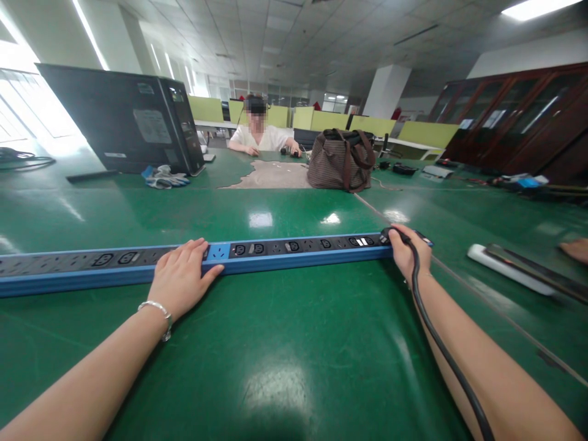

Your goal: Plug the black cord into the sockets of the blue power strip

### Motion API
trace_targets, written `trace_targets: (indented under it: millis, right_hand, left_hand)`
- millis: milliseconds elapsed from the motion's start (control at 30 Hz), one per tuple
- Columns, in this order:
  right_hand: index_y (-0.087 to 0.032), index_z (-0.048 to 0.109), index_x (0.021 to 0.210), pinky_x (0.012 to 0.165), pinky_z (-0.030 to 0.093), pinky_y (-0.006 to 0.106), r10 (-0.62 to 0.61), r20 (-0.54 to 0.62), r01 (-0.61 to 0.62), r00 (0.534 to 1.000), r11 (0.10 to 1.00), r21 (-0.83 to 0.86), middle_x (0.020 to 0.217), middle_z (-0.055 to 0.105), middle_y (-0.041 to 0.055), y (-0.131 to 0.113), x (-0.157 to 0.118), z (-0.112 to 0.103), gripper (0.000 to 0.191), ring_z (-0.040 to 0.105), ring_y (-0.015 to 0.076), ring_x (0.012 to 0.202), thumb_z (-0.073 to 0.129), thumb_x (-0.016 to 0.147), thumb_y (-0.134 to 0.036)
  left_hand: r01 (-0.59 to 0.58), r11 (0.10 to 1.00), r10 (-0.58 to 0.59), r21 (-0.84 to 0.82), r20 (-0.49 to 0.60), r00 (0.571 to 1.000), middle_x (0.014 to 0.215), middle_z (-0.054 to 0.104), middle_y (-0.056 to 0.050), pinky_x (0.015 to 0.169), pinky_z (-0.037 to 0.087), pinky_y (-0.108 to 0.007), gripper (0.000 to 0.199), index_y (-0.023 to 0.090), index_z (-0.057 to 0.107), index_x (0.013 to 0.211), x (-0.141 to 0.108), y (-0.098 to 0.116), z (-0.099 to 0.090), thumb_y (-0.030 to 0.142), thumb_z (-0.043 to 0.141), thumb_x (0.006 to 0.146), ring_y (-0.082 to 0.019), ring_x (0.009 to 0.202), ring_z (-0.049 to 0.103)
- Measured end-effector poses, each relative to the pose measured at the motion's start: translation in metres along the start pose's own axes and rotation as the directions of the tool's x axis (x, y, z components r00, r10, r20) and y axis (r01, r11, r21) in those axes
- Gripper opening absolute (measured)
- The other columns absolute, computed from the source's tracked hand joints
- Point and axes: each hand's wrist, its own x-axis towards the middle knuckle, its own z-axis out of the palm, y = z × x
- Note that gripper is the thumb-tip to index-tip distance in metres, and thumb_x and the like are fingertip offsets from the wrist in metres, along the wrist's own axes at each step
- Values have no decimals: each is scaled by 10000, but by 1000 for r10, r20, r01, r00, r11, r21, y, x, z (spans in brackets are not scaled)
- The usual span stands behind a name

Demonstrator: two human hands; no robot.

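Observation:
A long blue power strip (275, 263) with black sockets lies across the green table and runs out of view at the left. My left hand (181, 272) grips its middle, fingers over the top and thumb along the near edge. At the strip's right end, my right hand (408, 251) is closed around a black plug (386, 236). The plug sits at the socket face; how deep it is in, I cannot tell. From it a thick black cable (427, 318) runs down over my right forearm.
A black computer case (124, 122) stands at the back left beside work gloves (165, 177). Behind the strip are a brown bag (342, 159) and a seated person (260, 138). On the right lies a white power strip (509, 269), near another person's hand (576, 250).

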Motion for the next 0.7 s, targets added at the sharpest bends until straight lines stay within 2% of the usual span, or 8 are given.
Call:
trace_targets:
  millis: [200, 400, 700]
  right_hand:
    - [-224, 689, 1003, 861, 466, 403, -13, 30, 15, 999, 998, -68, 954, 694, 68, 4, 3, 0, 366, 622, 247, 906, 509, 773, -446]
    - [-248, 692, 1013, 843, 472, 386, -53, 45, 58, 998, 992, -110, 950, 702, 52, 10, 4, -1, 361, 629, 240, 893, 496, 781, -443]
    - [-251, 696, 1024, 834, 474, 367, -12, 125, 35, 992, 983, -182, 985, 705, 53, 3, 8, -7, 370, 637, 247, 911, 485, 780, -434]
  left_hand:
    - [-9, 1000, 9, -8, -13, 1000, 1341, 484, -167, 1025, 300, -429, 620, 94, 457, 1272, 0, 0, -1, 535, 340, 853, -291, 1244, 424]
    - [-10, 1000, 10, -9, -22, 1000, 1334, 489, -171, 1023, 304, -437, 629, 88, 461, 1273, 0, 0, 0, 539, 351, 848, -299, 1238, 428]
    - [0, 1000, 0, -7, -14, 1000, 1343, 484, -160, 1023, 305, -437, 624, 92, 459, 1276, 0, 0, 1, 535, 353, 850, -297, 1240, 424]
